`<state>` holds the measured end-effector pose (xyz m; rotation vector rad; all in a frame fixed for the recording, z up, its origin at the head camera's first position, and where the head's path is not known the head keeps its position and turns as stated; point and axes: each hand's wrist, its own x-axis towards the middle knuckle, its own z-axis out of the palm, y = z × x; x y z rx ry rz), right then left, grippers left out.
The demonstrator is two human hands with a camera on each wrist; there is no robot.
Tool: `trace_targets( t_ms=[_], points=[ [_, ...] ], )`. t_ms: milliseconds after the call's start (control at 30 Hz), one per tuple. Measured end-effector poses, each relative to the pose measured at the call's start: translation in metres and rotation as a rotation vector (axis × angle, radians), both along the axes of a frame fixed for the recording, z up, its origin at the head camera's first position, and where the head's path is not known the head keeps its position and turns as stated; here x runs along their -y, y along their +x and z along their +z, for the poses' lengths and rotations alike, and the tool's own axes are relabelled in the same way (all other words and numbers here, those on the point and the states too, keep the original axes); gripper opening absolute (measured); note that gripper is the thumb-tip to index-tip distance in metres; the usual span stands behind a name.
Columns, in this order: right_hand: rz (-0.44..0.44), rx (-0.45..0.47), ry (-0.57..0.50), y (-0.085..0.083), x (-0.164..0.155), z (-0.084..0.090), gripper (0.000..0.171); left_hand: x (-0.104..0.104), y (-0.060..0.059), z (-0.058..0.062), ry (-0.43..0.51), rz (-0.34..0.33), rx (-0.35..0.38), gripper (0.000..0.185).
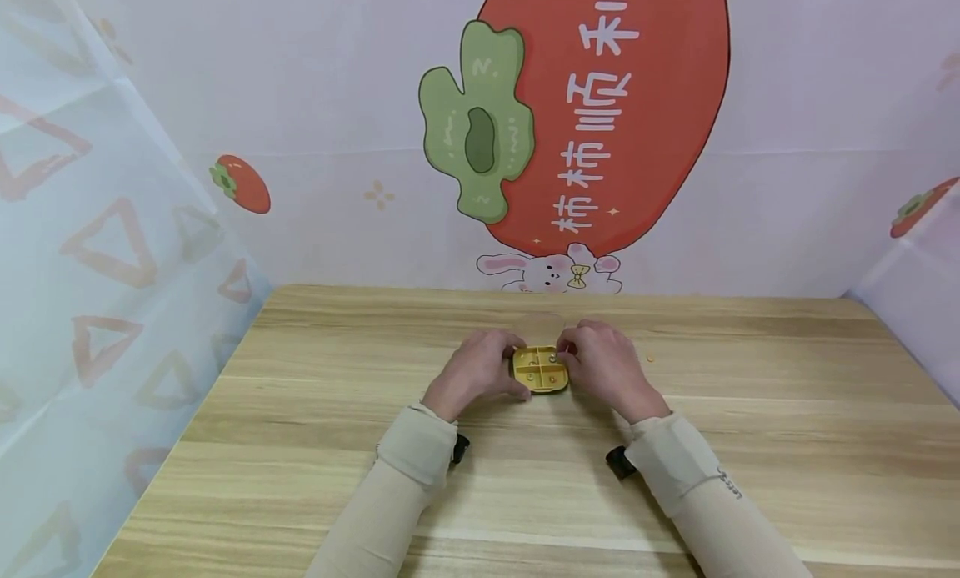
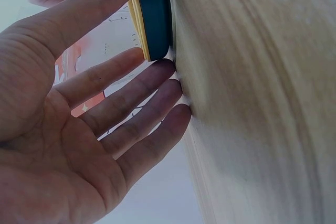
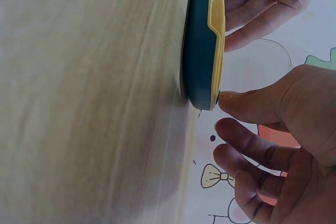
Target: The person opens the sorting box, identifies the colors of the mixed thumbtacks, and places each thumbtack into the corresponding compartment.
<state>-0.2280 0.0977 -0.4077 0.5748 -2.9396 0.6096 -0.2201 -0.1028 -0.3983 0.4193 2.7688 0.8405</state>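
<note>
A small pill box [image 1: 542, 388] with a yellow four-compartment tray and a dark green base [image 3: 201, 51] lies on the table, its clear lid [image 1: 542, 317] raised at the back. Small rings or studs sit in the compartments, one a silvery ring [image 1: 552, 359] at the back right. My left hand [image 1: 480, 368] holds the box's left side between thumb and fingers. My right hand [image 1: 606, 363] is at the box's right back corner, thumb tip right at the yellow rim and the other fingers bent. I cannot tell whether its fingertips pinch something small.
A tiny gold-coloured piece [image 1: 650, 359] lies on the wooden table [image 1: 300, 411] to the right of my right hand. A printed backdrop [image 1: 360, 144] rises along the table's back edge, with more cloth [image 1: 112, 228] at the left.
</note>
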Motion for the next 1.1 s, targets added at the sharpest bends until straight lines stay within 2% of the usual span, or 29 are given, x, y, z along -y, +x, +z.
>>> trace_targets(
  t_ms=[1100],
  points=[
    [-0.021,0.039,0.007,-0.0010,0.0021,-0.0009,0.008,-0.0002,-0.0008,-0.0001,-0.026,0.000,-0.016,0.067]
  ],
)
